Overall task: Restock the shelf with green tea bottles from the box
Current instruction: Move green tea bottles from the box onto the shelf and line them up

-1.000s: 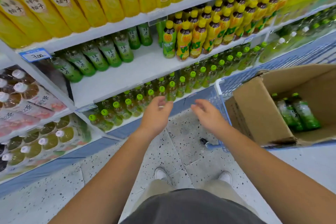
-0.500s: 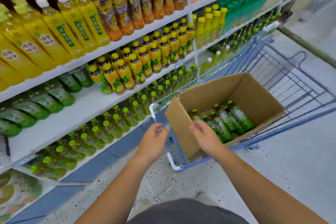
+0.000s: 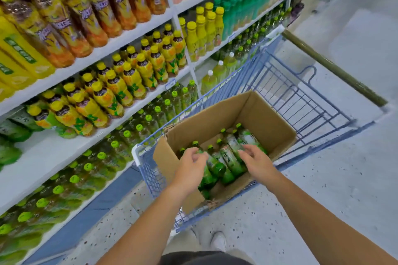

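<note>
A: Several green tea bottles [image 3: 228, 157] lay on their sides in the box [image 3: 269, 118], directly under both sets of fingers. Were they gripped?

B: The right hand [image 3: 258, 162] had its fingers [image 3: 245, 150] spread loosely over two bottles, pinching nothing. The left hand [image 3: 189, 168] curled beside a green cap; I couldn't tell whether it had closed.

A: Best approach?

B: Probably wrap each bottle's body, not its cap.

A: Anything hidden?

B: The left palm covered one bottle's middle. Labels were blurred. The shelf [image 3: 38, 157] gap sat well left of the fingers.
</note>
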